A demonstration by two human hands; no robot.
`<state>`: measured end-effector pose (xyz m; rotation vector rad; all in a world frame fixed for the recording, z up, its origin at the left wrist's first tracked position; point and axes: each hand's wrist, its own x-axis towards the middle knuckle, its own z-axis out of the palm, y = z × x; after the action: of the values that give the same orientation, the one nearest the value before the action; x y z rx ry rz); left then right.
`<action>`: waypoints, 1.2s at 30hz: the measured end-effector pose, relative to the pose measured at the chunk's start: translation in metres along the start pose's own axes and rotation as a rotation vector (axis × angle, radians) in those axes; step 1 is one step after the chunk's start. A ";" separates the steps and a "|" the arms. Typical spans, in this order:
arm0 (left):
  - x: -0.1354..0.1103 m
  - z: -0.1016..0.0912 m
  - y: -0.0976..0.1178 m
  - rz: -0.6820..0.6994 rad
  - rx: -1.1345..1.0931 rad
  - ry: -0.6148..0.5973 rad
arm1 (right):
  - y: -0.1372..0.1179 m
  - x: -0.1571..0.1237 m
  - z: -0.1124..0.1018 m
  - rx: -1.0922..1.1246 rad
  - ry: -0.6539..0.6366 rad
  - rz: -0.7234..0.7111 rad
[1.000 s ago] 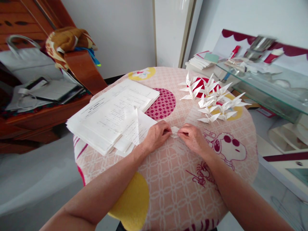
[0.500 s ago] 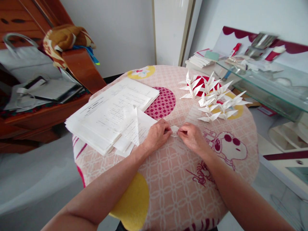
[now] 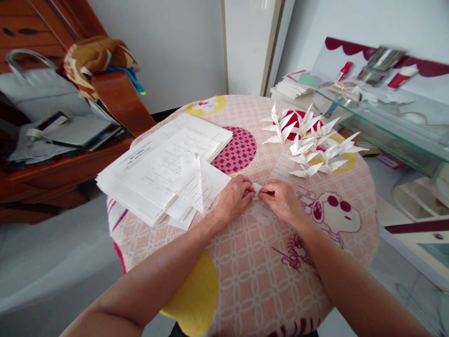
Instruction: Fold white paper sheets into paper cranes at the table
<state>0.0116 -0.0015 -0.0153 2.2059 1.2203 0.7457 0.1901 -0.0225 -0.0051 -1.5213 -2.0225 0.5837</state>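
Note:
A small piece of folded white paper [image 3: 257, 187] is pinched between my two hands above the tablecloth. My left hand [image 3: 234, 197] grips its left side, and my right hand [image 3: 280, 196] grips its right side; the fingers cover most of it. Left of my left hand, a creased sheet of printed paper [image 3: 213, 180] rests partly on a stack of printed sheets [image 3: 154, 159]. Beyond my right hand stand several white paper cranes [image 3: 307, 171], grouped at the far right of the table.
The round table wears a pink patterned cloth [image 3: 245, 262]. A glass shelf [image 3: 393, 126] with cups and papers adjoins it on the right. To the left, a wooden chair [image 3: 115, 103] holds a grey bag [image 3: 38, 93] and a laptop-like device [image 3: 82, 131].
My left hand has moved slightly right, closer to my right hand, and less of the folded paper shows between them. The cranes and the stack stay put.

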 end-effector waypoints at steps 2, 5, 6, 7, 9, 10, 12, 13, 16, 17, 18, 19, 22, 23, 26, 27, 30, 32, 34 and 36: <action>0.000 0.001 0.000 -0.020 0.015 0.012 | -0.001 0.000 0.000 -0.020 0.002 0.000; 0.000 0.001 0.001 -0.079 0.008 0.019 | -0.003 0.000 0.001 -0.057 0.013 0.005; 0.000 0.000 0.001 -0.094 0.010 0.021 | -0.003 0.000 0.001 -0.066 0.017 0.006; 0.000 0.000 0.001 -0.104 0.018 0.024 | -0.003 0.000 0.001 -0.074 0.022 0.007; 0.000 -0.001 0.001 -0.111 0.049 0.042 | -0.003 0.000 0.003 -0.094 0.032 0.006; 0.000 -0.001 0.001 -0.110 0.064 0.055 | -0.003 0.000 0.003 -0.106 0.037 0.007; 0.001 0.000 0.000 -0.104 0.083 0.079 | -0.002 0.001 0.005 -0.132 0.047 0.012; 0.001 0.000 0.000 -0.101 0.088 0.089 | -0.002 0.001 0.005 -0.143 0.052 0.017; 0.002 0.002 -0.001 -0.103 0.106 0.106 | -0.002 0.002 0.007 -0.170 0.056 0.042; 0.003 0.002 -0.001 -0.107 0.114 0.107 | -0.003 0.002 0.007 -0.177 0.054 0.051; 0.003 0.002 -0.001 -0.110 0.120 0.105 | -0.004 0.003 0.007 -0.182 0.051 0.062; 0.004 0.002 0.000 -0.114 0.125 0.104 | -0.005 0.003 0.006 -0.188 0.047 0.072; 0.005 0.001 0.002 -0.121 0.134 0.098 | -0.008 0.004 0.005 -0.207 0.042 0.099; 0.005 0.001 0.002 -0.123 0.138 0.097 | -0.009 0.004 0.005 -0.214 0.041 0.104; 0.006 0.000 0.002 -0.123 0.152 0.095 | -0.010 0.004 0.006 -0.239 0.051 0.112; 0.006 0.000 0.002 -0.122 0.155 0.094 | -0.010 0.005 0.007 -0.249 0.056 0.112; 0.007 0.000 0.001 -0.121 0.157 0.088 | -0.010 0.005 0.009 -0.288 0.078 0.117; 0.008 0.000 0.001 -0.129 0.155 0.082 | -0.010 0.005 0.011 -0.308 0.090 0.117; 0.008 0.001 0.001 -0.138 0.153 0.084 | -0.010 0.005 0.013 -0.322 0.098 0.110; 0.008 0.001 0.001 -0.143 0.151 0.089 | -0.010 0.006 0.013 -0.331 0.095 0.107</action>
<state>0.0162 0.0047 -0.0132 2.1960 1.5061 0.7210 0.1732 -0.0201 -0.0082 -1.8194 -2.0479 0.2157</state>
